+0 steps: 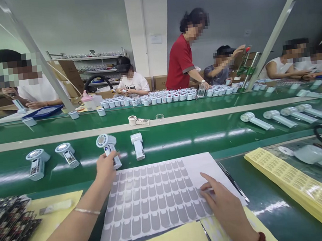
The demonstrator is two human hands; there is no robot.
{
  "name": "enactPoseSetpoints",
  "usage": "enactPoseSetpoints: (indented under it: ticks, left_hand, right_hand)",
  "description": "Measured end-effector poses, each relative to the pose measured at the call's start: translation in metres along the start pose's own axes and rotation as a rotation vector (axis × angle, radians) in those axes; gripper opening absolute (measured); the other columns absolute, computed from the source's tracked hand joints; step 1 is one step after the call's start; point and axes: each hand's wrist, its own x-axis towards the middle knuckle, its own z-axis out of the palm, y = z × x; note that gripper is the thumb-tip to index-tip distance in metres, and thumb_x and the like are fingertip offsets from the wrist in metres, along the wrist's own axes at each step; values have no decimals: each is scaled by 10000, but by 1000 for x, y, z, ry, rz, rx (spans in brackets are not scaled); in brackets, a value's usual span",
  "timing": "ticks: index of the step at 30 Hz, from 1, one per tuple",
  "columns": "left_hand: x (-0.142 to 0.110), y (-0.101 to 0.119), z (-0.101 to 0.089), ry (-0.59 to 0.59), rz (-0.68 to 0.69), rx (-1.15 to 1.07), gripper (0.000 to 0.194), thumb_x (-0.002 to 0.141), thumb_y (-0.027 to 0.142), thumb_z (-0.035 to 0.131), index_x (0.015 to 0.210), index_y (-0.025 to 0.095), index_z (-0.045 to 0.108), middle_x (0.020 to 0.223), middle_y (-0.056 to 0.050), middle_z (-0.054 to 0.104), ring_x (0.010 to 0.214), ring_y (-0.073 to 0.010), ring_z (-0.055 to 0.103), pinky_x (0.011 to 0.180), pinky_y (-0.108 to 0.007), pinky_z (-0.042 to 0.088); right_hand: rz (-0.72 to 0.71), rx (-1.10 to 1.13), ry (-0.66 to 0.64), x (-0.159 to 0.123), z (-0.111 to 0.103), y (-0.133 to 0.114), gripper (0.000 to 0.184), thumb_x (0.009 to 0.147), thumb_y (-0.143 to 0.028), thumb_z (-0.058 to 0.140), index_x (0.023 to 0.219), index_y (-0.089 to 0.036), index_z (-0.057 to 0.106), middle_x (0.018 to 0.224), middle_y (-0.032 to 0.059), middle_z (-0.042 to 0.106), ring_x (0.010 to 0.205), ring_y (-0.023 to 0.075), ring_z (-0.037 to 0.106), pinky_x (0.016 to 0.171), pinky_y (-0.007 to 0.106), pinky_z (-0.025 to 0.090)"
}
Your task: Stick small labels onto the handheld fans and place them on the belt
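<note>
My left hand reaches onto the green conveyor belt and closes round the handle of a small white handheld fan. My right hand lies flat, fingers stretched out, on the right edge of a white sheet of grey stickers in front of me. Another white fan lies just right of the held one, and two more lie further left.
Tweezers lie right of the sheet, beside a stack of yellow sticker sheets. A tray of dark parts sits at my left. Several white fans ride the belt at right. Rows of white cups and several workers line the far side.
</note>
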Motion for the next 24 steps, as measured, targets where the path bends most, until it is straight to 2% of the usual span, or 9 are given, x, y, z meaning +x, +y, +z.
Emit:
enactPoseSetpoints:
  ticks: [3, 6, 8, 10, 12, 14, 17, 20, 24]
  left_hand:
    - [-46, 6, -24, -181, -100, -173, 187, 900, 249, 536, 1006, 119, 618, 843, -88, 704, 534, -111, 563, 500, -247, 500]
    - [-93, 3, -48, -306, -239, -302, 312, 937, 327, 452, 1021, 98, 646, 733, -117, 705, 411, -125, 514, 364, -247, 440]
    - [-122, -2, -57, -301, -362, -390, 294, 941, 272, 476, 1063, 71, 652, 812, -161, 737, 477, -161, 611, 426, -273, 534]
    - [-145, -8, -60, -235, -491, -475, 253, 930, 196, 520, 1082, 42, 652, 926, -202, 746, 634, -200, 706, 588, -309, 621]
    - [-163, -12, -59, -166, -594, -568, 220, 920, 157, 549, 1074, 38, 653, 954, -192, 744, 686, -199, 726, 652, -308, 636]
    - [-176, -12, -58, -87, -665, -676, 146, 912, 143, 571, 1014, 75, 650, 844, -117, 733, 558, -144, 681, 564, -252, 619]
    - [-188, -7, -59, -31, -796, -807, 84, 924, 151, 552, 862, 126, 602, 632, -13, 614, 407, -77, 567, 424, -164, 536]
    - [-192, -3, -62, -25, -868, -857, 137, 930, 139, 527, 797, 144, 556, 596, -2, 558, 401, -65, 555, 395, -129, 496]
    - [-193, -7, -64, -5, -861, -874, 112, 915, 118, 547, 809, 152, 541, 617, 5, 555, 412, -51, 544, 417, -123, 499]
  right_hand:
    - [122, 150, 2, 2, -16, -15, 352, 964, -394, 449, 1290, -282, 524, 923, 1, 743, 750, 202, 727, 580, 302, 569]
    - [270, 371, -29, -1, -34, -42, 396, 907, -464, 552, 1259, -283, 544, 956, 23, 745, 798, 229, 735, 600, 306, 572]
    - [349, 573, -90, -7, -42, -68, 462, 855, -476, 631, 1262, -277, 540, 945, 32, 739, 856, 248, 734, 644, 317, 584]
    - [358, 816, -169, -16, -44, -98, 488, 813, -441, 695, 1243, -263, 547, 887, 28, 730, 982, 272, 711, 748, 346, 587]
    - [345, 1046, -269, -25, -39, -127, 472, 772, -371, 744, 1191, -251, 564, 808, 17, 720, 1094, 290, 673, 797, 359, 575]
    - [342, 1199, -362, -33, -32, -150, 463, 730, -295, 771, 1146, -246, 574, 755, 5, 715, 1160, 296, 645, 809, 360, 568]
    - [342, 1297, -458, -40, -22, -173, 450, 693, -216, 771, 1102, -240, 586, 732, -7, 720, 1204, 291, 624, 882, 382, 548]
    - [347, 1306, -486, -41, -19, -186, 429, 683, -189, 759, 1072, -233, 585, 745, -7, 741, 1188, 288, 640, 938, 411, 529]
    - [377, 1274, -487, -39, -20, -195, 415, 685, -189, 747, 1060, -228, 574, 775, 3, 762, 1158, 291, 661, 895, 400, 551]
